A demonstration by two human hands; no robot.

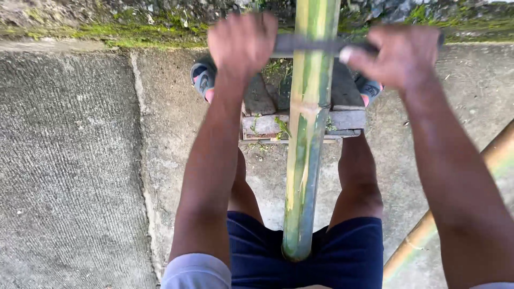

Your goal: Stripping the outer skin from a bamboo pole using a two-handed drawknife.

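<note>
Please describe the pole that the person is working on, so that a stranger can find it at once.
Look at the concrete ground between the person's knees. A long green bamboo pole runs up over a small wooden block. Unlike the yellowish pole lying to the right, both hands press a dark blade across it.

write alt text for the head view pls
Seen from above, a person's left hand and right hand grip a dark blade laid across a green bamboo pole, which rests on a wooden block on concrete ground.
</note>
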